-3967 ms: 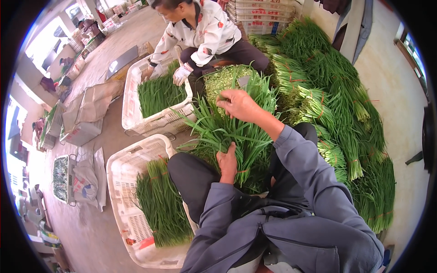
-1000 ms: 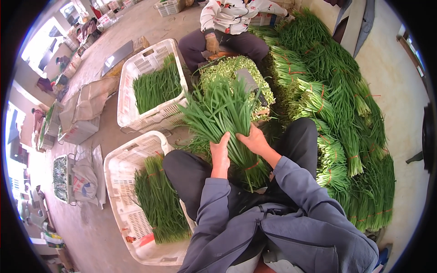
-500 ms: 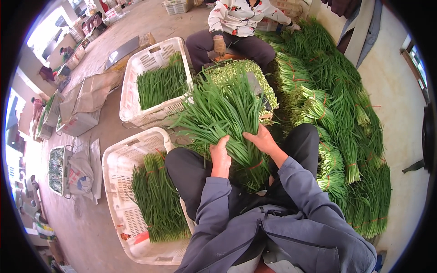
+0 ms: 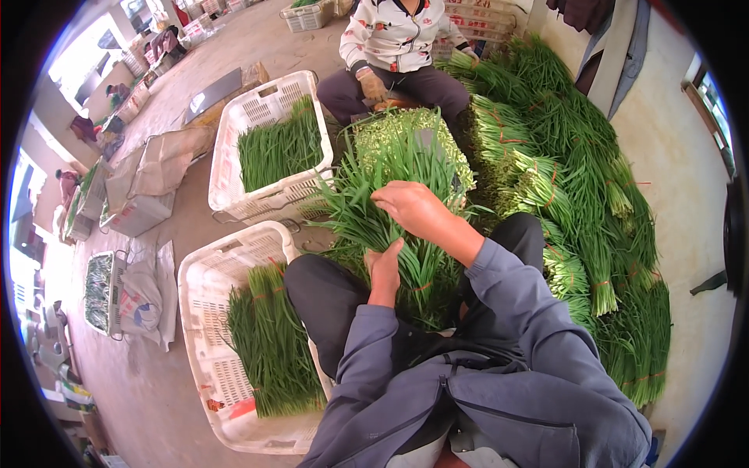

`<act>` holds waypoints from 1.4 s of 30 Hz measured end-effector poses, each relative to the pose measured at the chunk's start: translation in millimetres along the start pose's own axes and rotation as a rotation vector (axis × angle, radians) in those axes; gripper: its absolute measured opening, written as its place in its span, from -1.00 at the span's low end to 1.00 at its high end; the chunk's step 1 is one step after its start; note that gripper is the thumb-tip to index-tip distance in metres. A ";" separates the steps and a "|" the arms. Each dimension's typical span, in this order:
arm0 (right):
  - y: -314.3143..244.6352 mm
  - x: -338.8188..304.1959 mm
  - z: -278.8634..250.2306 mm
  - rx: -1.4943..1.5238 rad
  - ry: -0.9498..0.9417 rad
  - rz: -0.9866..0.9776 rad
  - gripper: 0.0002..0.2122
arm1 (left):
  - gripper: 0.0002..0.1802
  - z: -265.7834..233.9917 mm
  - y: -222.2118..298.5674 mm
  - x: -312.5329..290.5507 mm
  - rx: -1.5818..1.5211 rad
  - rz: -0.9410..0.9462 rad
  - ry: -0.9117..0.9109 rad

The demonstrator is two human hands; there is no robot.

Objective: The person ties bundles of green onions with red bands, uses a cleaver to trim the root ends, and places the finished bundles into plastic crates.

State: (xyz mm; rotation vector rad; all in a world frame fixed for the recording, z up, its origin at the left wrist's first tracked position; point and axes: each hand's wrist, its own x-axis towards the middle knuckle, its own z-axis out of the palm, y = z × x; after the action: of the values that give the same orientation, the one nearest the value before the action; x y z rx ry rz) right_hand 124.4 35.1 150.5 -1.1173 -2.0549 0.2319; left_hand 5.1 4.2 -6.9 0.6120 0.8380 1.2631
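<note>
A bunch of garlic chives stands between my knees, leaves fanned toward the far side and a red tie low on the stalks. My left hand is closed around its near left side, thumb across the leaves. Over the middle of the leaves lies my right hand, crossed to the left with its fingers bent together. What its fingertips pinch, if anything, is hidden.
Left of me stands a white plastic crate of tied chives; another crate is beyond it. Cut stalks are heaped ahead. Facing me sits a gloved person. Piled bundles line the right wall.
My right hand has moved up and left from the bunch's right side to over its leaves. My left hand keeps its hold, slightly lower. The other person's body has shifted left.
</note>
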 end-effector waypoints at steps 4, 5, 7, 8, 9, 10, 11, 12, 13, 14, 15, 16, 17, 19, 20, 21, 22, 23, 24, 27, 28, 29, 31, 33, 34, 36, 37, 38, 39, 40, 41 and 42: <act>19.5 -1.9 11.8 -0.150 -0.072 -0.024 -0.85 | -0.46 4.8 -0.5 -5.7 0.042 -0.063 0.027; 19.5 -0.5 14.6 -0.175 -0.110 -0.051 -0.86 | -0.46 -1.1 -2.1 -3.2 0.039 -0.057 0.036; 20.7 -2.0 15.3 -0.160 -0.105 -0.056 -0.88 | -0.45 -5.9 -4.8 -0.2 0.010 -0.049 -0.051; 22.1 -2.9 14.1 -0.164 -0.136 -0.020 -0.90 | -0.45 -4.8 -6.1 -0.6 0.008 -0.053 -0.052; 23.4 -3.6 12.9 -0.168 -0.167 0.016 -0.91 | -0.46 -3.4 -7.4 -1.2 0.009 -0.050 -0.045; 22.6 -3.7 11.1 -0.171 -0.166 0.023 -0.91 | -0.46 -1.4 -7.6 -2.1 0.013 -0.047 -0.041; 21.8 -3.6 9.6 -0.130 -0.156 0.025 -0.92 | -0.46 0.8 -7.7 -2.8 0.014 -0.052 -0.044; 21.1 -3.6 7.5 -0.089 -0.147 0.028 -0.92 | -0.47 2.8 -7.7 -3.4 0.014 -0.049 -0.041; 16.4 -0.9 3.7 -0.087 -0.148 0.029 -0.92 | -0.47 2.5 -6.9 -3.7 0.014 -0.041 -0.032; 8.5 4.7 -1.0 -0.016 0.007 0.166 -0.92 | -0.47 -1.1 -6.3 -2.6 0.013 -0.036 -0.024; 0.0 10.2 -4.7 0.057 0.162 0.302 -0.92 | -0.47 -5.4 -5.2 -1.2 0.044 -0.036 -0.036; -2.3 5.9 -9.5 0.124 0.153 0.334 -0.92 | -0.47 -5.2 -4.5 -1.2 0.075 -0.041 -0.053; -4.3 2.8 -7.1 0.125 0.149 0.334 -0.92 | -0.47 -4.8 -4.2 -1.8 0.073 -0.041 -0.049; -6.9 -5.4 -3.0 0.154 -0.124 0.120 -0.90 | -0.46 -0.7 -3.6 -3.5 0.024 -0.064 -0.049; -2.0 -10.1 6.5 0.107 -0.159 0.075 -0.88 | -0.46 3.2 -3.3 -4.6 0.025 -0.067 -0.055; 0.6 -15.5 10.7 0.093 -0.197 0.107 -0.85 | -0.50 7.3 -3.2 -5.9 -0.037 -0.019 -0.057; 3.3 -17.8 14.9 0.055 -0.173 0.069 -0.85 | -0.55 9.3 -2.6 -7.5 -0.097 0.030 -0.055; 6.6 -20.7 17.9 0.014 -0.149 0.032 -0.84 | -0.55 11.1 -1.9 -9.3 -0.093 0.026 -0.058; 10.4 -25.0 18.6 0.012 -0.145 0.039 -0.84 | -0.55 13.5 -1.6 -11.0 -0.060 0.004 -0.044; 0.7 -19.1 14.0 0.276 -0.317 0.295 -0.88 | -0.56 3.7 -2.0 -4.8 -0.028 0.033 -0.044; -8.7 -18.0 6.3 0.499 -0.129 0.476 -0.91 | -0.56 1.5 -2.7 -4.2 -0.036 0.068 -0.057; -15.1 -16.7 0.4 0.719 0.067 0.652 -0.92 | -0.56 -0.9 -3.0 -3.2 -0.038 0.066 -0.059; -11.2 -26.6 -22.5 0.880 -0.009 0.602 -0.93 | -0.51 -1.2 -3.4 -1.3 -0.031 -0.012 -0.054; -18.3 -45.1 -36.5 0.973 -0.522 0.624 -0.85 | -0.60 -5.1 -1.3 -1.6 -0.004 -0.016 0.111; -18.5 -60.7 -40.8 0.855 -0.740 0.613 -0.79 | -0.59 -4.3 1.3 0.5 -0.054 -0.040 0.087; 0.0 -97.5 -47.2 0.379 -1.085 0.536 -0.60 | -0.60 5.8 12.9 4.6 -0.062 -0.114 0.174; 8.8 -105.7 -46.0 0.074 -1.157 0.499 -0.51 | -0.62 -5.2 18.6 11.1 -0.089 -0.139 0.205; 28.7 -128.0 -49.9 -0.061 -1.013 0.571 -0.47 | -0.62 -10.1 21.5 16.5 -0.150 -0.184 0.169; 44.7 -145.3 -54.3 -0.196 -0.864 0.639 -0.42 | -0.62 -13.0 23.0 22.1 -0.212 -0.229 0.132; 41.7 -139.3 -55.5 -0.176 -0.783 0.711 -0.36 | -0.58 -26.1 26.6 27.7 -0.249 -0.281 0.112; 38.3 -137.0 -62.3 -0.161 -0.689 0.798 -0.31 | -0.61 -29.2 29.2 31.9 -0.299 -0.329 0.065; 45.6 -140.7 -56.5 0.009 -0.605 0.742 -0.16 | -0.61 -32.8 31.8 34.5 -0.344 -0.351 0.035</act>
State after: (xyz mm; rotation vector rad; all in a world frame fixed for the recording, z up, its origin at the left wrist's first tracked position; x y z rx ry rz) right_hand 237.8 -57.9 91.0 -1.9450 -2.0117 1.0474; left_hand -36.9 43.1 -7.3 0.1582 0.6990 1.0635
